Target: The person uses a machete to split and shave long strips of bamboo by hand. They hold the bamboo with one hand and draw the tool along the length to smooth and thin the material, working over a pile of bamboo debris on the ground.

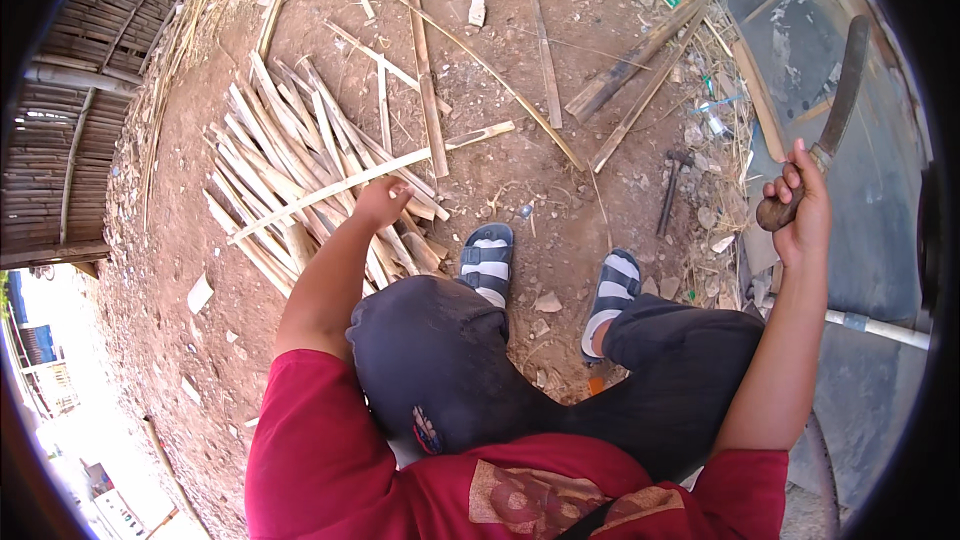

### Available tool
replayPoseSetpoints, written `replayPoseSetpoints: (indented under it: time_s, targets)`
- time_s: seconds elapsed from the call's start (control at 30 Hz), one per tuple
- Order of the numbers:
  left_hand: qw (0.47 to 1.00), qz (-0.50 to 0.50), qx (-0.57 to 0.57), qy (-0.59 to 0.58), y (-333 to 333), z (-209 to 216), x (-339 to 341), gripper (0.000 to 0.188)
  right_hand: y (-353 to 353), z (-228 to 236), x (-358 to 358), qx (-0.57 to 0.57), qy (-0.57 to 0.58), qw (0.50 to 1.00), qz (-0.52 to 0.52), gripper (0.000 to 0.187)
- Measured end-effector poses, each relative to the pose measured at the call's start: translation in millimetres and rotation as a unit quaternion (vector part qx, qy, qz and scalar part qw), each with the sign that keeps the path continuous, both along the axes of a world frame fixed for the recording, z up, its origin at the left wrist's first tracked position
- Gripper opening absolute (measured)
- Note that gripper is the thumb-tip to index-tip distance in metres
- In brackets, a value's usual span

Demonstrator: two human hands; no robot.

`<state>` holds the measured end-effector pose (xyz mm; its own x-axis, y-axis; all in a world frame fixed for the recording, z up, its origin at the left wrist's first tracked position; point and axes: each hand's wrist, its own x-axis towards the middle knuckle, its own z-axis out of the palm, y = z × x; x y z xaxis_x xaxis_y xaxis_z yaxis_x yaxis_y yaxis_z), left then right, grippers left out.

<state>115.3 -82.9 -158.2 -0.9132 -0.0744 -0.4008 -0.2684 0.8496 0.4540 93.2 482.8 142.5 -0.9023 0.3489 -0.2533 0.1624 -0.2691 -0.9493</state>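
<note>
My right hand (803, 202), raised at the right, is closed around the wooden handle of a machete (846, 90). The dark curved blade points up and away from me. My left hand (384, 202) is over the near right side of a pile of split bamboo strips (285, 165), its fingers loosely curled and thumb apart. A long pale bamboo strip (330, 190) crosses the top of the pile just beyond that hand; no clear grip on it shows. The palm side of my left hand is partly hidden.
A hammer (672, 190) lies on the dirt right of my feet. Loose strips (428, 70) and a thick wooden piece (635, 55) lie farther off. Grey sheets (870, 240) and a white pipe (880, 330) are at the right. A bamboo wall (60, 160) stands left.
</note>
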Motion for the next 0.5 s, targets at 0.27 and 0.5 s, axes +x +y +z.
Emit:
replayPoseSetpoints:
  time_s: [0.27, 0.5]
  targets:
    - [0.979, 0.078, 0.17, -0.086, 60, -44, -56, 0.057, -30, 3, 0, 0.012, -0.011, 0.999, -0.03, 0.024]
    - [0.974, 0.138, 0.168, -0.062, 53, -63, -63, 0.053, -46, -6, 1, 0.019, -0.029, 0.999, -0.033, 0.023]
